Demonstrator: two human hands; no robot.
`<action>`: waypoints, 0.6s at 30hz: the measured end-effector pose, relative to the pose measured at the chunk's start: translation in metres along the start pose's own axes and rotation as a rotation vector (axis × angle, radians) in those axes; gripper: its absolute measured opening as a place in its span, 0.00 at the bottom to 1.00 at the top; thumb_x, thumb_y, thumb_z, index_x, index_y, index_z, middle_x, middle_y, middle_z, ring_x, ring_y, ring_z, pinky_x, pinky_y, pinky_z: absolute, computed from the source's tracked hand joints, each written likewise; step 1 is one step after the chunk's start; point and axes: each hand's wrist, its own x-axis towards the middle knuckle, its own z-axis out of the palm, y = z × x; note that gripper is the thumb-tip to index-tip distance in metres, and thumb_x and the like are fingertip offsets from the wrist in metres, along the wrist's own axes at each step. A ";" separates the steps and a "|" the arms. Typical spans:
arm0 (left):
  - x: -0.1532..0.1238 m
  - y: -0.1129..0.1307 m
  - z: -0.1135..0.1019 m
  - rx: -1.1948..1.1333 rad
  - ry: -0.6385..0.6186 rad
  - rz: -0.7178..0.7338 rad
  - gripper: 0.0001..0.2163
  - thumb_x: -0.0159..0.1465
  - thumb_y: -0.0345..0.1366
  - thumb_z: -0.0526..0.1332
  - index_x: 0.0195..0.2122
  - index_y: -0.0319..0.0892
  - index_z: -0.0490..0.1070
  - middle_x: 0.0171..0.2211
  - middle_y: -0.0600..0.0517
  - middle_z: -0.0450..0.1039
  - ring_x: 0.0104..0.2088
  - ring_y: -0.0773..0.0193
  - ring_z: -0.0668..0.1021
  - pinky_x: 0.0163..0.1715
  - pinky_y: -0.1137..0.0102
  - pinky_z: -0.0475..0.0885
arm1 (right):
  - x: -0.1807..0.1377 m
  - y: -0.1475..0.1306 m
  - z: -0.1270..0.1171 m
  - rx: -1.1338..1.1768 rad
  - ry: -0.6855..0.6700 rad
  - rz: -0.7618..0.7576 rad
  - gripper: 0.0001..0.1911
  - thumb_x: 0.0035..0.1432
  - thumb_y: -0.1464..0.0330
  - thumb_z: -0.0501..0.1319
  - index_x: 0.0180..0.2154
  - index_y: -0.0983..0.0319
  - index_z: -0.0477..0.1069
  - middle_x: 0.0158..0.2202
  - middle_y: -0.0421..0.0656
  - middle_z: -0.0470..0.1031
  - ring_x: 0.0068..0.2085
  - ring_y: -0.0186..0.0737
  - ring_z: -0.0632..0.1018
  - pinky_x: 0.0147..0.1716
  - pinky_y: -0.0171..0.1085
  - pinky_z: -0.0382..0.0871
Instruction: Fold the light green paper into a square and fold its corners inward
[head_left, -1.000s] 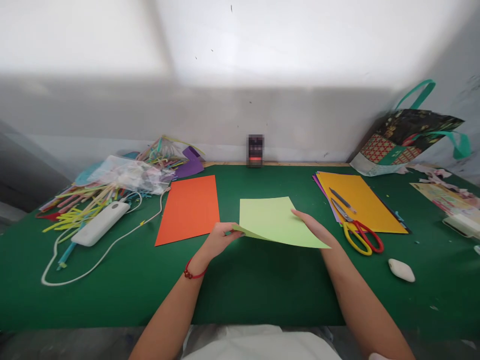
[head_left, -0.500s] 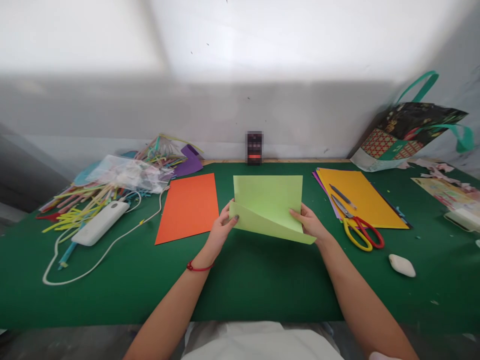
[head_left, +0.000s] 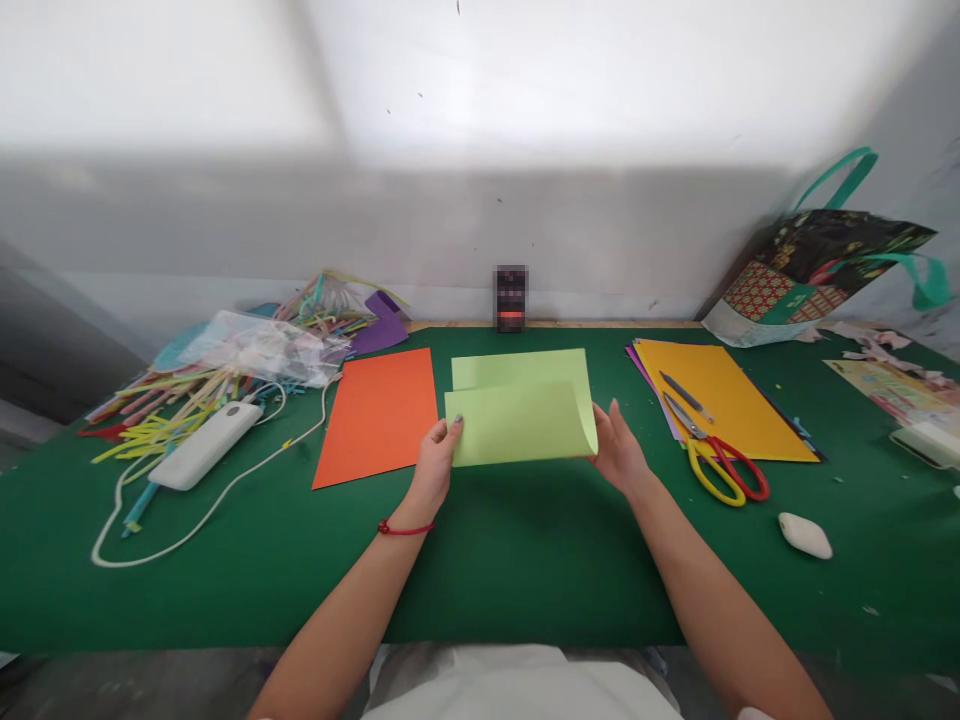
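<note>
- While both hands are on it, the green paper (head_left: 521, 420) sits mid-table on the green mat (head_left: 510, 580), with its near half flipped over the far half. The far edge pokes out behind, and the right side is a soft rounded curl, not a crease.
- Room-wise, the mat in front of the paper is bare all the way to the table edge. On the left it's tight, because the orange sheet (head_left: 379, 415) lies just beside it.
- On the right there's a strip of bare mat, then the yellow sheets (head_left: 739, 400) with the scissors (head_left: 720, 465) lying on their near corner.
- The left hand (head_left: 435, 465) has its thumb on top of the near-left corner, pinching it with the other fingers tucked underneath.
- The right hand (head_left: 619, 450) is up against the curled side with fingers loosely open and one pointing up. Can't tell if it's actually gripping or just touching.
- The paper is thin, smooth and matte, a plain rectangle. The scissors have red and yellow loop handles.
- Farther out there's a white pebble-shaped lump (head_left: 804, 535) on the right. On the left is a white power bank (head_left: 202, 445) with a looping cable (head_left: 217, 500), next to a messy pile of colored strips (head_left: 165, 410).
</note>
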 end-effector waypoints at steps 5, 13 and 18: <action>0.013 0.005 0.016 0.020 0.173 0.148 0.19 0.57 0.56 0.59 0.32 0.43 0.70 0.28 0.51 0.73 0.35 0.62 0.77 0.36 0.67 0.73 | -0.002 -0.010 0.026 0.091 -0.019 -0.194 0.41 0.44 0.34 0.48 0.54 0.48 0.64 0.60 0.41 0.64 0.59 0.47 0.68 0.48 0.47 0.71; 0.002 0.011 0.057 -0.045 0.181 0.193 0.19 0.55 0.55 0.61 0.27 0.42 0.65 0.25 0.54 0.67 0.30 0.65 0.73 0.30 0.71 0.69 | 0.010 0.033 0.088 0.207 0.051 -0.193 0.41 0.36 0.56 0.72 0.54 0.53 0.64 0.54 0.45 0.71 0.54 0.48 0.72 0.48 0.47 0.72; -0.004 -0.004 0.059 -0.009 0.190 0.190 0.19 0.52 0.52 0.66 0.30 0.43 0.64 0.29 0.54 0.70 0.32 0.64 0.75 0.32 0.71 0.71 | 0.018 0.051 0.086 0.173 0.232 -0.181 0.34 0.35 0.61 0.73 0.47 0.59 0.70 0.48 0.47 0.76 0.50 0.49 0.75 0.49 0.48 0.72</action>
